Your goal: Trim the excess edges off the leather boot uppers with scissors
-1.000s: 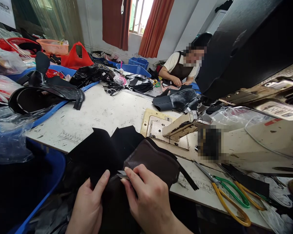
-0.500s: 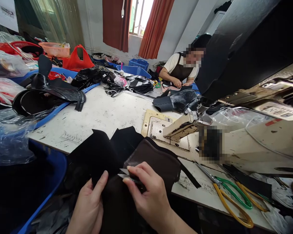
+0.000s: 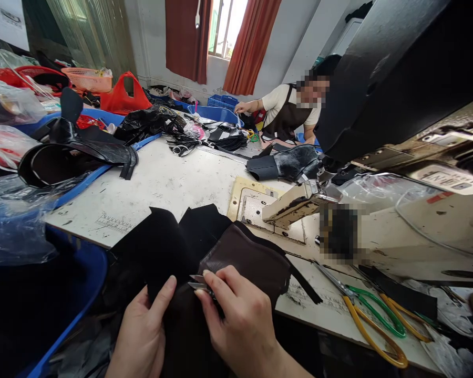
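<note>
My left hand (image 3: 144,328) is closed on the edge of a dark sewn piece (image 3: 153,241), its thumb lying on top. The piece looks like a boot upper, with black flaps at the back and a smooth brown panel (image 3: 252,254); it drapes over the table's front edge. Between the thumb and fingers of my right hand (image 3: 242,315) are small thread snips (image 3: 197,282). Their two pointed blades face left, slightly apart, just above the brown material. Most of the snips' body is hidden inside my fingers. A narrow black strip (image 3: 305,281) hangs off the piece's right side.
A sewing machine arm (image 3: 291,207) stands beyond the piece. Large scissors (image 3: 364,315) with green and yellow handles lie at the right. On the left are a blue bin (image 3: 96,273) and a black boot upper (image 3: 79,152). Across the table sits a person (image 3: 287,115).
My right hand and the snips have shifted slightly left. My left hand stays almost in place. The person opposite has stretched an arm out toward the blue tray.
</note>
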A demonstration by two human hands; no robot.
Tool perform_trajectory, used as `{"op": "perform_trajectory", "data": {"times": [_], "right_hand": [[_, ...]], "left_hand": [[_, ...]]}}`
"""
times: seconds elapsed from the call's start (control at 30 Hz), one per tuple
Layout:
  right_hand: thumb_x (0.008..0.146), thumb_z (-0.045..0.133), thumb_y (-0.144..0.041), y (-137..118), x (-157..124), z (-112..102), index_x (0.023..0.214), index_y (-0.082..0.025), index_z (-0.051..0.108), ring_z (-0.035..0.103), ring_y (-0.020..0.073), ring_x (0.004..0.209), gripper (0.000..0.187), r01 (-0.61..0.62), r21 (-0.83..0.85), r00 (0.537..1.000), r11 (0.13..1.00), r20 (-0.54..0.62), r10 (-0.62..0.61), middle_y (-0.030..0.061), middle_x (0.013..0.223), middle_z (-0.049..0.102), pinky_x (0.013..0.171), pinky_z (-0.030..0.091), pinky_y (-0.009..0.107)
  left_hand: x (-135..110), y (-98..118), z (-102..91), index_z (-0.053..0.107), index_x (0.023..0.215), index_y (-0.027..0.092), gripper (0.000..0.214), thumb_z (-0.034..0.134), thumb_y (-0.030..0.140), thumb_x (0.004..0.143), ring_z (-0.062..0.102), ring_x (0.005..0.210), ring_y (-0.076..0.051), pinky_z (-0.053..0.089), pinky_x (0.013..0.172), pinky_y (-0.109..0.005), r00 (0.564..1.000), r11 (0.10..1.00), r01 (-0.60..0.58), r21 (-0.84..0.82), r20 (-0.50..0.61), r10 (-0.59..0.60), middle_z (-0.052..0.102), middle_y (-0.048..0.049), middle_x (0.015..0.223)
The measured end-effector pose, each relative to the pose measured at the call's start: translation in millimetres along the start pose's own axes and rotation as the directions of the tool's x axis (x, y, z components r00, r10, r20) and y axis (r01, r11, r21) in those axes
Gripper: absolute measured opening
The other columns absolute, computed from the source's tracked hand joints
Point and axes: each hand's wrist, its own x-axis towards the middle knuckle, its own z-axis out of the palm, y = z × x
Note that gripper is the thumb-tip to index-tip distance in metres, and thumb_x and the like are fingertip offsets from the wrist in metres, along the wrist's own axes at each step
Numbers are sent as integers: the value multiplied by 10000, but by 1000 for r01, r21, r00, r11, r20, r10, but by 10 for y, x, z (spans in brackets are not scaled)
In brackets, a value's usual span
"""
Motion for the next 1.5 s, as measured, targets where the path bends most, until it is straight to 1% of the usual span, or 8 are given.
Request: {"op": "perform_trajectory", "data": {"times": [0.63,0.77,0.9,1.03,1.1,1.2,1.27,1.5], "right_hand": [[900,496,-145,-159,-2,32,1002,-138,656,553,181,631,190,-26,-190,999,981,23,31,68,813,603,556,374,301],[913,512,-180,-52,-53,147,990,-151,650,582,172,680,161,-149,137,988,979,49,143,62,833,612,592,420,279],[869,631,-332,37,-110,281,897,-177,654,589,158,768,159,-535,654,841,535,347,415,35,828,622,693,459,261],[802,697,-495,22,-156,384,879,-188,626,538,124,666,324,-704,708,618,-58,651,440,2,750,592,623,438,242],[821,685,-464,22,-154,397,880,-192,634,553,135,701,283,-673,738,671,58,575,469,9,770,598,656,445,255],[867,635,-319,55,-108,363,913,-188,664,584,164,801,142,-469,667,871,579,241,428,40,852,619,737,448,284],[880,602,-267,79,-65,327,893,-180,670,583,163,775,112,-366,591,927,719,166,336,39,825,616,708,440,280],[796,712,-396,92,0,301,766,-162,671,548,141,714,239,-691,664,708,284,544,450,11,737,629,662,423,242]], "left_hand": [[4,-46,-18,672,953,177,451,890,347,597,689,981,-280,593,729,-265,998,998,-55,17,-15,55,745,-52,935],[10,-29,-28,675,1001,171,465,885,304,609,698,958,-267,590,730,-257,999,999,-45,11,-6,46,747,-59,961],[-2,7,-18,665,986,164,494,888,354,588,723,763,-238,585,609,-254,1000,999,-15,38,23,15,755,-60,912],[8,21,-20,656,893,149,451,884,368,572,679,521,-207,546,464,-260,998,985,-56,164,-30,62,754,-60,792],[39,15,-50,650,899,156,457,881,383,577,672,507,-205,550,460,-268,997,978,-69,197,-23,75,754,-57,785],[96,-7,-121,651,944,161,492,890,375,571,671,518,-211,557,471,-282,997,974,-68,218,-5,71,752,-55,776],[120,-22,-162,655,952,156,481,886,367,586,661,507,-205,558,479,-286,997,973,-71,219,1,73,744,-50,743],[115,-26,-195,653,947,155,445,876,341,610,689,604,-241,574,539,-319,999,989,-25,147,46,19,742,-70,790]]}}
